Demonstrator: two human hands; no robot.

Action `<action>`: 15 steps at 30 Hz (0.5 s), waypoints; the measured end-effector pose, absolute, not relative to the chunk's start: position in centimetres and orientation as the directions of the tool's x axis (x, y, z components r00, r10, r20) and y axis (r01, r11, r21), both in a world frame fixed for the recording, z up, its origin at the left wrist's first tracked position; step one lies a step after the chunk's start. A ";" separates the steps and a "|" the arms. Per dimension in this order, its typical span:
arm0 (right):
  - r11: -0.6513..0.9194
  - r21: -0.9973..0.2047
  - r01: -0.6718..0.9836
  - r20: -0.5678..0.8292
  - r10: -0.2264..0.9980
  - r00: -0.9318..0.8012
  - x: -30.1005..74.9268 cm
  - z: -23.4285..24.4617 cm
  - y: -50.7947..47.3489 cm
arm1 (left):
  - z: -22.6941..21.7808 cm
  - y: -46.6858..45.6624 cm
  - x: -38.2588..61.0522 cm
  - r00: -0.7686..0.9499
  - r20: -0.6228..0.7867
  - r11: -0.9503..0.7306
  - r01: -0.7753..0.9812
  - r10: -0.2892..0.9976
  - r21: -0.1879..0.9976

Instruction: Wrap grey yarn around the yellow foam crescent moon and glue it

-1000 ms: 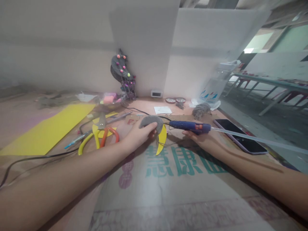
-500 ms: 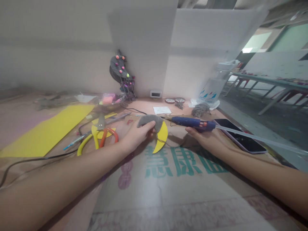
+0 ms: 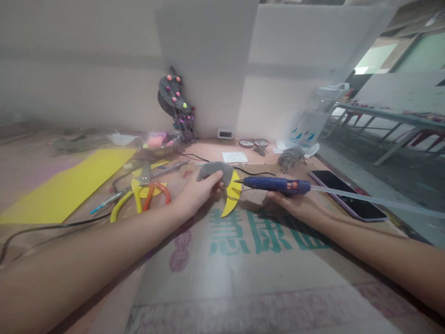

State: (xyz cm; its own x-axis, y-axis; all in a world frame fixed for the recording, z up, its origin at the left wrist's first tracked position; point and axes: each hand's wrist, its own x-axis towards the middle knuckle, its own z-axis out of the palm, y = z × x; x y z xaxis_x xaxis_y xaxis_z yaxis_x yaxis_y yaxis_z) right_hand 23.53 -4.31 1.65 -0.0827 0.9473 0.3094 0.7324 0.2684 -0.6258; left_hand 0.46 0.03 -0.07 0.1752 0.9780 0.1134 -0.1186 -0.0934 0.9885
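My left hand (image 3: 201, 189) pinches a yellow crescent (image 3: 233, 197) whose upper part is wrapped in grey yarn (image 3: 214, 170); its lower half is bare yellow with a loose strand across it. In my right hand (image 3: 290, 200) is a blue hot glue gun (image 3: 274, 184), held sideways with a long clear glue stick (image 3: 365, 200) trailing from its back end. The gun's nozzle points left, over the bare yellow part just below the yarn. Whether the tip touches the crescent I cannot tell.
Scissors (image 3: 148, 197), a yellow sheet (image 3: 73, 185) and a pen (image 3: 109, 202) lie left. A phone (image 3: 347, 195), a grey yarn ball (image 3: 290, 159) and a water bottle (image 3: 309, 120) stand right. Behind, a grey crescent decoration with pompoms (image 3: 170, 97) leans on the wall. Printed cardboard (image 3: 222, 287) covers the front.
The glue gun has shifted slightly left and down, so its nozzle has gone from the yarn's edge to over the bare yellow part. My left hand keeps its hold on the crescent.
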 end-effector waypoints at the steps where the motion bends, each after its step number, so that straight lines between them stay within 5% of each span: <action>1: 0.280 -0.641 0.714 0.289 0.951 -0.113 23.6 1.5 -4.3 | -0.1 0.1 0.5 0.177 0.118 -0.099 -0.114 0.977 0.989; 15: 0.313 -0.600 0.736 0.296 0.942 -0.159 23.0 0.9 -4.3 | -0.8 0.6 0.3 0.223 0.151 -0.126 -0.123 0.963 0.984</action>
State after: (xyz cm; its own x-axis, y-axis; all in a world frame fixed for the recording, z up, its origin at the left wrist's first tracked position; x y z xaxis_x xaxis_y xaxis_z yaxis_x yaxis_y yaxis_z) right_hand 23.00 -4.31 0.90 -0.1586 0.9418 0.2963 0.7363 0.3128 -0.6001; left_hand 0.28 0.55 -0.84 0.2227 0.9631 0.1511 -0.1232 -0.1260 0.9843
